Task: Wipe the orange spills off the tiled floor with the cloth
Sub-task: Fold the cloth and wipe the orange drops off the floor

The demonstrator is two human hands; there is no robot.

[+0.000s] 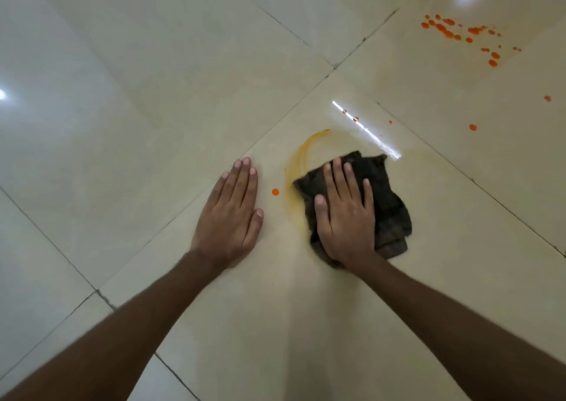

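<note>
The tiled floor [153,94] fills the whole view: large, glossy cream tiles set on a diagonal, with thin dark grout lines [318,82] crossing just above the middle. A bright streak of reflected light [367,132] lies on the tile beyond the hands, and softer glare spots show at the far right and left edges.

Two bare forearms reach in from the bottom corners. The left hand [229,216] lies palm down on the bare tile, its fingers [242,180] straight and close together and the thumb tucked alongside; it holds nothing. The right hand [346,216] presses flat on the cloth [389,204], with fingers [337,174] straight and slightly spread and the thumb out to the left, not curled round the fabric.

The cloth is dark brown and crumpled. It lies on the central tile, sticking out past the hand on the right and at the top.

A pale orange smear [298,152] curves round the cloth's left and upper side. A scatter of orange drops [459,33] sits well apart at the upper right. Lone drops [473,127] dot the tiles to the right, tiny ones sit by the light streak, and one round drop [275,192] lies between the two hands.
</note>
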